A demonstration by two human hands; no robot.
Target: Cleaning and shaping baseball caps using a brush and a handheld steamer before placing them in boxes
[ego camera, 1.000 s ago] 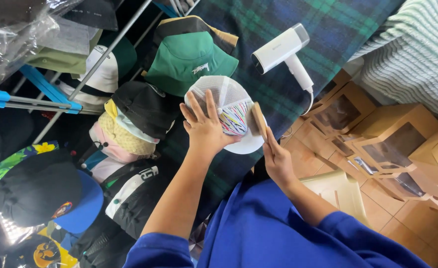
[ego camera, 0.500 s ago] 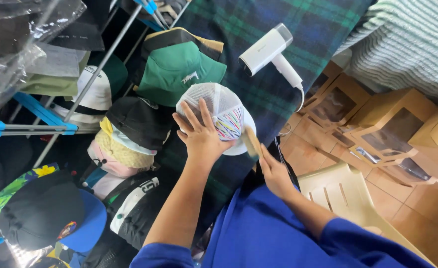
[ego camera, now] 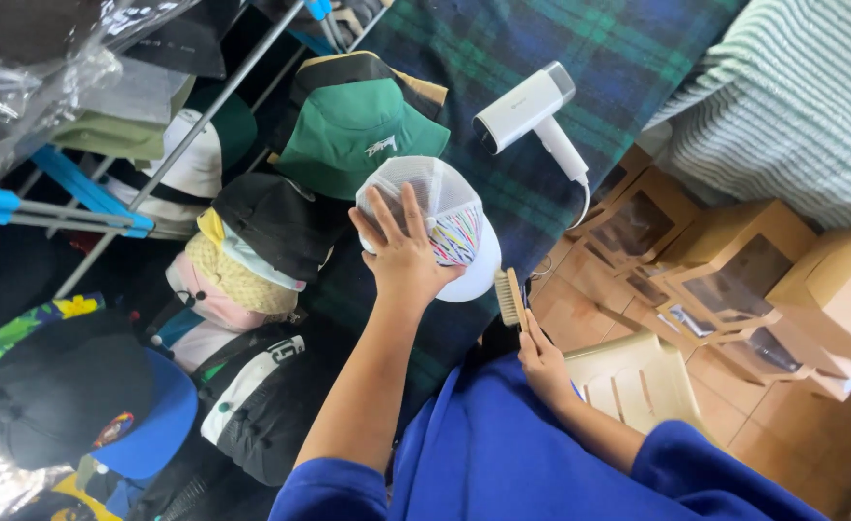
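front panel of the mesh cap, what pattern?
Multicoloured streaks on white, cap; head view.

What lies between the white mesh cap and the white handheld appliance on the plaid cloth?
Nothing: the head view shows only bare plaid cloth between the white mesh cap and the white appliance.
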